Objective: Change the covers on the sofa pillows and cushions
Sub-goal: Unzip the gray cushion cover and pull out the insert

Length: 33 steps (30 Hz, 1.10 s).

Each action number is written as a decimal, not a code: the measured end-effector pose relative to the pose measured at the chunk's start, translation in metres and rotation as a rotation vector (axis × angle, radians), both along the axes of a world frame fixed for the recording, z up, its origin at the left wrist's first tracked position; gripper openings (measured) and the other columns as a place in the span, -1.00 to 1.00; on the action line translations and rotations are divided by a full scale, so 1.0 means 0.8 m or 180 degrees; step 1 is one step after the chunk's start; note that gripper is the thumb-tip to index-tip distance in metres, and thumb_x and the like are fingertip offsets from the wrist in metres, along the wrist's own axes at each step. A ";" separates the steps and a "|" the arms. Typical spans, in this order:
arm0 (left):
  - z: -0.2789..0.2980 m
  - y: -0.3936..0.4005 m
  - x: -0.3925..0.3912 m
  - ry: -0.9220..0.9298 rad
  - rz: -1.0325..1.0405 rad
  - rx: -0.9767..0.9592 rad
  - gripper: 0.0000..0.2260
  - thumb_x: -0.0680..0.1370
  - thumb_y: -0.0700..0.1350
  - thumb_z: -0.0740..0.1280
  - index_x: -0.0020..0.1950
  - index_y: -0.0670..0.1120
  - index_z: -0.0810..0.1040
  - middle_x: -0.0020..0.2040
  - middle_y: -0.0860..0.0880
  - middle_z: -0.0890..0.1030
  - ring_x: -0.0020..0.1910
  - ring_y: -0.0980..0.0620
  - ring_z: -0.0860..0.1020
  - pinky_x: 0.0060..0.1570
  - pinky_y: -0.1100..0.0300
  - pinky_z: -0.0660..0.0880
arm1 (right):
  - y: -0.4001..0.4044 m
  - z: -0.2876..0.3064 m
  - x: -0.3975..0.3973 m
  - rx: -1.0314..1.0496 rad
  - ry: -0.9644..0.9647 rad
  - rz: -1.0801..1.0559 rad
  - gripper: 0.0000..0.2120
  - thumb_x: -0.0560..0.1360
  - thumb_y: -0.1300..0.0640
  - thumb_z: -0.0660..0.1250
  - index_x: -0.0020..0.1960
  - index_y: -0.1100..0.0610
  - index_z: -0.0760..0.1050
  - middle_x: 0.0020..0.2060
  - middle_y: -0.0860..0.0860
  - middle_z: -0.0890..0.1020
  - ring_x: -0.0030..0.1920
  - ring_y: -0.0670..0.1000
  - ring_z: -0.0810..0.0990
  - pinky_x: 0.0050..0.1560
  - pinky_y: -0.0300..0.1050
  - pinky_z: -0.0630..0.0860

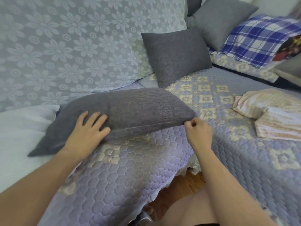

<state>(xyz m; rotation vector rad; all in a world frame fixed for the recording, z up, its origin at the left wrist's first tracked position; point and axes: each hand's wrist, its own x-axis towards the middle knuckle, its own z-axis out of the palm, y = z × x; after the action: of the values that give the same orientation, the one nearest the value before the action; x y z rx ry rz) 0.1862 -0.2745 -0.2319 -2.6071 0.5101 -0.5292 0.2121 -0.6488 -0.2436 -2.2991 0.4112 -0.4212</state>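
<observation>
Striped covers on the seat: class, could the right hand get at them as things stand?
Probably yes. The striped covers lie in the open to the right of the right hand, nothing between, but that hand now pinches the pillow corner.

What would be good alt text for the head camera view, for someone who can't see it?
A person's left hand rests flat on a grey pillow lying on a quilted sofa cover, while the right hand pinches the pillow's corner at its seam. Two more grey pillows lean at the back, and folded pink striped covers lie to the right.
</observation>
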 end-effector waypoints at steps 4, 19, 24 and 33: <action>0.038 -0.003 0.025 0.0198 0.1593 -0.0589 -0.72 0.49 -0.14 0.40 0.19 -0.02 0.53 0.55 -0.24 0.17 0.47 -0.38 0.16 0.44 -0.33 0.12 | 0.042 0.000 -0.055 -0.0536 0.0301 0.0873 -0.74 0.48 0.10 0.29 -0.34 0.17 0.45 -0.51 0.08 0.49 -0.44 0.07 0.43 -0.44 0.01 0.37; -0.032 -0.277 -0.073 0.2177 0.1037 -0.5486 -0.98 0.60 -0.11 0.38 0.02 0.01 0.58 -0.08 0.05 0.66 -0.09 0.13 0.64 -0.03 0.15 0.60 | 0.018 0.007 -0.073 0.2365 0.0729 0.0235 -0.87 0.63 0.13 0.29 0.13 0.16 0.50 0.00 0.12 0.61 -0.06 0.09 0.66 -0.05 0.10 0.68; -0.031 -0.300 -0.067 0.1609 0.0736 -0.5045 -0.90 0.55 -0.09 0.44 -0.02 0.04 0.54 -0.10 0.10 0.64 -0.08 0.13 0.62 -0.03 0.07 0.58 | 0.012 -0.004 -0.078 0.1994 0.0326 0.0601 -0.81 0.56 0.31 0.37 0.16 0.20 0.52 -0.16 0.14 0.60 -0.22 -0.01 0.66 -0.01 0.03 0.64; -0.015 -0.316 -0.066 0.0855 0.0488 -0.3904 -0.84 0.63 0.05 0.32 0.06 -0.02 0.46 -0.04 0.06 0.64 -0.06 0.01 0.60 -0.21 0.12 0.41 | 0.001 0.001 -0.082 0.1989 0.0303 0.0941 -0.85 0.56 0.27 0.37 0.10 0.14 0.64 -0.05 0.14 0.69 -0.02 0.01 0.66 0.11 -0.05 0.58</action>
<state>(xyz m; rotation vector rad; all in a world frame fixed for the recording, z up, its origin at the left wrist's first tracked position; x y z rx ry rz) 0.1336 -0.5275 -0.2437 -3.8740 -0.0059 -0.5312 0.1461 -0.6478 -0.2429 -1.7318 0.2021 -0.0211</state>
